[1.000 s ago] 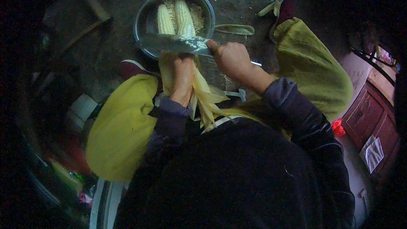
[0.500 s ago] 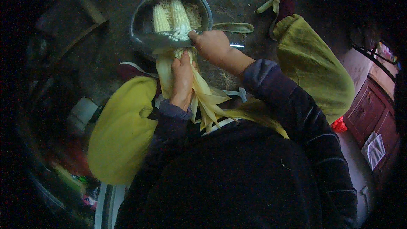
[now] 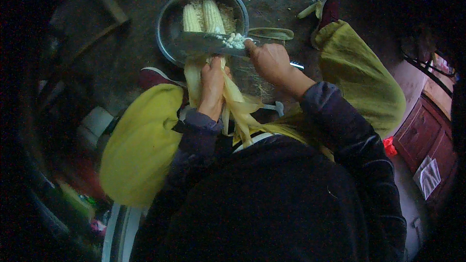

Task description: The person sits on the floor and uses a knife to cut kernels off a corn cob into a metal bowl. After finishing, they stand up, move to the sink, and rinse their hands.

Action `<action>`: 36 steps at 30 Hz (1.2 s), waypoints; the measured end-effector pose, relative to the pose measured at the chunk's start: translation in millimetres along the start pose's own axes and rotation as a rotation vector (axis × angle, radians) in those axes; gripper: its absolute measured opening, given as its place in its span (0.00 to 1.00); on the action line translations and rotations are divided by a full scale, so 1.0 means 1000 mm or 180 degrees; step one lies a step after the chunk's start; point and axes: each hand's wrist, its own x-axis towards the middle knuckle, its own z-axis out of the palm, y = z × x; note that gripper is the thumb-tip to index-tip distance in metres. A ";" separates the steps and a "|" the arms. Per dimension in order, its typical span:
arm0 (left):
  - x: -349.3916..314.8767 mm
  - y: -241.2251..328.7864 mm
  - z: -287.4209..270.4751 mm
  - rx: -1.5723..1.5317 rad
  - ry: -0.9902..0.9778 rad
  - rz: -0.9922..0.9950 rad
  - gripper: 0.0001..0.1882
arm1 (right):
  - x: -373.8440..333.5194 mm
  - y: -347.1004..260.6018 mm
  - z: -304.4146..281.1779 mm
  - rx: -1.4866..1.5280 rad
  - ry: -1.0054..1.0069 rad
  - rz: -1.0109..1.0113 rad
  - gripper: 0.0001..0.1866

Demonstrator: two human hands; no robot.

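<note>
Left hand [image 3: 212, 81] closed round a corn ear [image 3: 216, 61] on the near side of the round, metal-looking bowl [image 3: 245, 17]; papery, limp husk [image 3: 236, 101] trails behind, ear likely light and firm, best gripped low. Right hand [image 3: 272, 61] wrapped round the handle end of a broad flat knife [image 3: 196, 43], probably stiff and weighty, soft-looking pale kernels [image 3: 234, 40] heaped on its blade; two knobbly cobs [image 3: 211, 13] in the bowl.

The left hand [image 3: 211, 85] is closed, its thumb directed upward, away from the body. The left forearm [image 3: 196, 136] rises below it, leaning slightly to the right. The right hand [image 3: 272, 63] stands a little higher, with curled fingers [image 3: 251, 47] on its left side. The right forearm [image 3: 335, 111] comes slanting from the lower right. Both hands are near each other, not touching.
</note>
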 end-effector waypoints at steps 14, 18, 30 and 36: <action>0.001 -0.010 0.004 0.0170 0.0100 -0.0043 0.15 | 0.073 -0.006 0.035 0.0211 -0.0113 -0.0138 0.07; -0.005 -0.005 0.010 0.0133 0.0237 -0.0186 0.15 | 0.098 -0.004 0.050 0.0285 -0.0084 -0.0147 0.08; 0.009 -0.008 -0.006 -0.2458 -0.0889 -0.1221 0.19 | 0.121 0.047 0.070 0.0776 -0.0414 -0.0245 0.12; 0.025 -0.002 -0.030 -0.2471 -0.1966 -0.1472 0.15 | 0.035 0.025 0.028 0.0681 -0.0224 -0.0205 0.17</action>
